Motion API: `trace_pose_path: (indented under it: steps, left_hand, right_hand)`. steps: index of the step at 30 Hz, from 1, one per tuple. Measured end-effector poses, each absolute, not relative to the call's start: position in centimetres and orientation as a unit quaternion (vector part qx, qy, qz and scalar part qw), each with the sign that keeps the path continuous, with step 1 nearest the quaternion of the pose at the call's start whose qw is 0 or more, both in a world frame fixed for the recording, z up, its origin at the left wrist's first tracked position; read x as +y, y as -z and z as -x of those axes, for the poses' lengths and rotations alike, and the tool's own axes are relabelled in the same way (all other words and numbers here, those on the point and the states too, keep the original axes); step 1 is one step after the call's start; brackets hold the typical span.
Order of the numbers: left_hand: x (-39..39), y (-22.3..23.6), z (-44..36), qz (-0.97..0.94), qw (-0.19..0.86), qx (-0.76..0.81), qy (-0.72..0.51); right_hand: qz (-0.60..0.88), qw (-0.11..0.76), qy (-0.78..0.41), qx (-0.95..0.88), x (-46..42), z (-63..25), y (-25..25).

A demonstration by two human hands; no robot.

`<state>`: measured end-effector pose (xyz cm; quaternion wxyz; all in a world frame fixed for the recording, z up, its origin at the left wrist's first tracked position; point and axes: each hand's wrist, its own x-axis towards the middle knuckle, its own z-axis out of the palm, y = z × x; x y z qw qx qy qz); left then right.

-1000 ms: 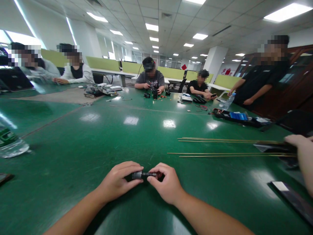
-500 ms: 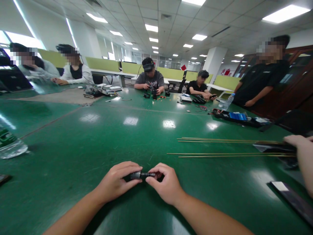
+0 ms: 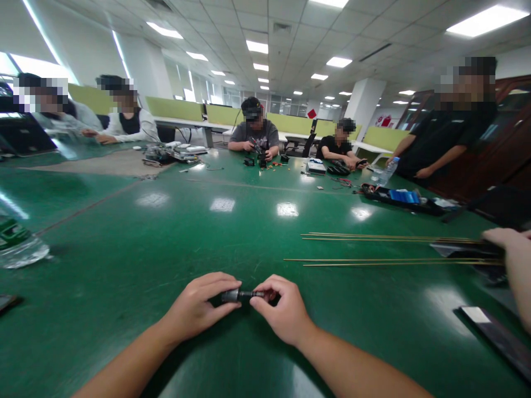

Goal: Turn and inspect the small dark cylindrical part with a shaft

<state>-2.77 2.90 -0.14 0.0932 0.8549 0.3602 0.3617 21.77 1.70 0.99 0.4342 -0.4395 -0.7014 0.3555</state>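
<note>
Between my hands, just over the green table (image 3: 166, 249), lies a dark cylindrical part (image 3: 231, 296) with a thinner, ringed shaft on its right side. Its exact kind is too small to make out. My left hand (image 3: 203, 304) is closed round the thick end, thumb below and fingers above. At the shaft's right end, my right hand (image 3: 282, 309) pinches it between thumb and fingers, partly hiding the tip. The part lies roughly level, in line between the two hands.
Several thin brass rods (image 3: 357, 260) lie to the right, near another person's hand (image 3: 504, 243). A dark flat bar (image 3: 498, 342) is at lower right, a plastic bottle (image 3: 20, 246) at left. Across the table are a black tray (image 3: 406, 202) and co-workers.
My right hand has shifted very slightly to the right along the shaft. My left hand keeps its grip on the thick end.
</note>
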Motion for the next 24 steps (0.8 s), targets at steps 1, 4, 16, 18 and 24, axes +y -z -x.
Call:
trace_pose_path:
  steps: [1,4,16,18,24]
  left_hand:
    - [2.9,0.12,2.77,-0.855,0.093,0.36,-0.361]
    - [2.89,0.03,2.77,-0.855,0.096,0.36,-0.359]
    - [2.95,0.03,2.98,-0.854,0.098,0.364,-0.359]
    - [2.93,0.07,2.99,-0.854,0.096,0.363,-0.36]
    - [2.89,0.08,2.98,-0.855,0.089,0.362,-0.36]
  right_hand:
    - [0.44,0.434,-0.356,-0.701,1.69,-21.75,-1.02]
    - [0.441,0.433,-0.355,-0.701,1.67,-21.7,-1.11]
    - [0.446,0.438,-0.353,-0.696,1.67,-21.67,-1.22]
    - [0.446,0.439,-0.352,-0.696,1.7,-21.68,-1.15]
    - [0.446,0.439,-0.351,-0.697,1.7,-21.71,-1.05]
